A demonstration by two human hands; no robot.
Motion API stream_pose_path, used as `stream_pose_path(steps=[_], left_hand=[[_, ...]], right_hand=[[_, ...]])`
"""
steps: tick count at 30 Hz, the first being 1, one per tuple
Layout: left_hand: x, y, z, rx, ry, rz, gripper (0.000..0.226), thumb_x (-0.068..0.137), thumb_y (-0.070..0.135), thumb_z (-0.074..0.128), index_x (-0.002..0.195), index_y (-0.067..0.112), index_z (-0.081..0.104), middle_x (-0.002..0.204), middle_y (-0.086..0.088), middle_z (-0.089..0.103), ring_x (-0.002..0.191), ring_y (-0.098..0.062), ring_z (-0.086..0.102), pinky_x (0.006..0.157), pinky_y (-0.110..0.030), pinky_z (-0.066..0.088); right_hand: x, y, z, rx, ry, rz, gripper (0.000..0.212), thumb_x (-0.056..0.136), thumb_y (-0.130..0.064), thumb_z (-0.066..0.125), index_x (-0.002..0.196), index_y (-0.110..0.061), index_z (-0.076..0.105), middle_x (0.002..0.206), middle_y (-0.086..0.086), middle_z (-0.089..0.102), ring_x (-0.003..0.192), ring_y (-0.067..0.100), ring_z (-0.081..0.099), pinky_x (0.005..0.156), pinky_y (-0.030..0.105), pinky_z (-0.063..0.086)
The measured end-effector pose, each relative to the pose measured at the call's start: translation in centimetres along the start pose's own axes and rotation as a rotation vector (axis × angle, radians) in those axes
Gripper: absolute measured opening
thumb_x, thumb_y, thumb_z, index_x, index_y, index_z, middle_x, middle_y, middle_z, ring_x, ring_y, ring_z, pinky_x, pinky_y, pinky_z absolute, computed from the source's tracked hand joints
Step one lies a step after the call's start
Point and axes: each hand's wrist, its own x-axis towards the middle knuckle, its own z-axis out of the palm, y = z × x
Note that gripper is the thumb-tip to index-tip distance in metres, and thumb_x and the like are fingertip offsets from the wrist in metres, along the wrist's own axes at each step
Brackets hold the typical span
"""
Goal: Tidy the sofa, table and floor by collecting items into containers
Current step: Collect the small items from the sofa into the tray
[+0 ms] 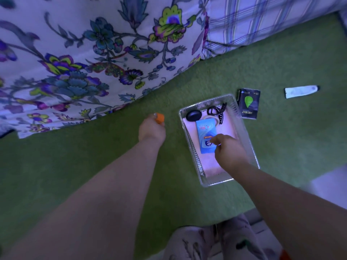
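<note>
A clear plastic tray sits on the green carpet, lined with a pink cloth. Inside lie a black oval case, a black hair claw and a blue packet. My right hand is over the tray, its fingertips pinched on the lower end of the blue packet. My left hand hovers over the carpet left of the tray, closed around a small orange object that sticks out past the fingers.
A black sachet with a green leaf lies just right of the tray's far corner. A white tube lies farther right on the carpet. The floral sofa cover hangs to the floor at the left; a plaid cushion is behind.
</note>
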Motion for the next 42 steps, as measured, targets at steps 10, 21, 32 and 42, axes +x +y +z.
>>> stream_pose_path(steps=[10, 21, 32, 42], left_hand=[[-6.4, 3.9, -1.0, -0.132, -0.129, 0.231, 0.019, 0.086, 0.034, 0.066, 0.089, 0.016, 0.067, 0.078, -0.001, 0.061, 0.076, -0.021, 0.057, 0.069, -0.023, 0.04], [-8.7, 9.4, 9.2, 0.048, -0.317, 0.062, 0.039, 0.087, 0.036, 0.062, 0.058, 0.019, 0.043, 0.073, 0.0, 0.05, 0.076, -0.02, 0.05, 0.055, -0.024, 0.034], [-8.8, 15.3, 14.5, -0.06, -0.245, -0.073, 0.031, 0.092, 0.007, 0.042, 0.118, 0.013, 0.057, 0.122, -0.014, 0.062, 0.112, -0.034, 0.058, 0.092, -0.041, 0.052], [-8.6, 23.0, 17.5, -0.066, -0.129, 0.082, 0.018, 0.091, 0.01, 0.047, 0.099, 0.017, 0.062, 0.108, -0.012, 0.069, 0.102, -0.032, 0.064, 0.092, -0.036, 0.052]], right_hand=[[-2.0, 1.2, -5.6, -0.004, 0.043, 0.086, 0.043, 0.086, -0.003, 0.044, 0.12, -0.022, 0.06, 0.123, 0.005, 0.062, 0.107, 0.028, 0.06, 0.083, 0.031, 0.049], [2.2, 10.5, -9.1, 0.035, -0.028, 0.151, 0.036, 0.084, -0.005, 0.048, 0.114, -0.019, 0.064, 0.118, 0.014, 0.065, 0.108, 0.032, 0.061, 0.087, 0.033, 0.048], [5.9, 18.2, -12.6, 0.105, -0.093, 0.159, 0.034, 0.086, -0.003, 0.048, 0.115, -0.013, 0.063, 0.117, 0.015, 0.065, 0.108, 0.032, 0.06, 0.087, 0.031, 0.047], [9.1, 21.2, -16.5, 0.072, -0.073, 0.175, 0.037, 0.089, -0.006, 0.047, 0.121, -0.019, 0.06, 0.123, 0.011, 0.062, 0.112, 0.031, 0.058, 0.089, 0.032, 0.047]])
